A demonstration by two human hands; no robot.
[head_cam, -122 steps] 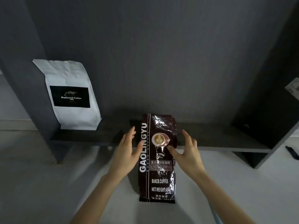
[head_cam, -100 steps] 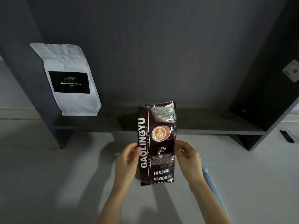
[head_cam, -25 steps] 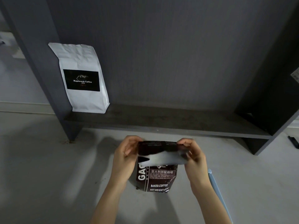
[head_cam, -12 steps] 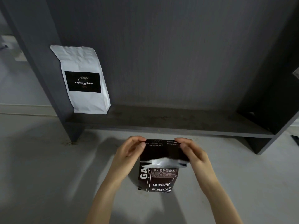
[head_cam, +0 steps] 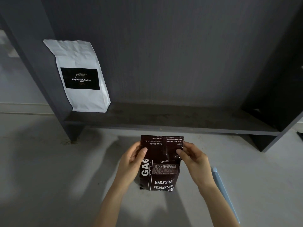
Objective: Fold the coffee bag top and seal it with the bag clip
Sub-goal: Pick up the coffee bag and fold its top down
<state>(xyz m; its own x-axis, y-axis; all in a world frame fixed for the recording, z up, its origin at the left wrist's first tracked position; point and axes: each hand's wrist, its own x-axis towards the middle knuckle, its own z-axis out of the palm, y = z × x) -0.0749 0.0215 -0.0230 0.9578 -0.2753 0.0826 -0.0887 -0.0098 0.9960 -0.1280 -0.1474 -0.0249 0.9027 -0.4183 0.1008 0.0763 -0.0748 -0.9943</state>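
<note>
From the head camera, I see my left hand (head_cam: 131, 163) and right hand (head_cam: 195, 161) each closed in a pinch grip on the brown coffee bag (head_cam: 159, 163). Its top is folded down over the front. I cannot see inside. A blue bag clip (head_cam: 225, 195) lies on the floor (head_cam: 49, 169) beside my right arm. A white bag (head_cam: 80, 76) stands on the shelf (head_cam: 180, 120).

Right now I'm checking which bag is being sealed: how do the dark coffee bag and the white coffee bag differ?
The dark coffee bag is glossy brown; the white coffee bag is matte with a black label. The dark one's top is folded down over its front; the white one's top stands unfolded. The left hand and right hand pinch the dark one; the white one leans untouched on the shelf. Both stand upright.
</note>
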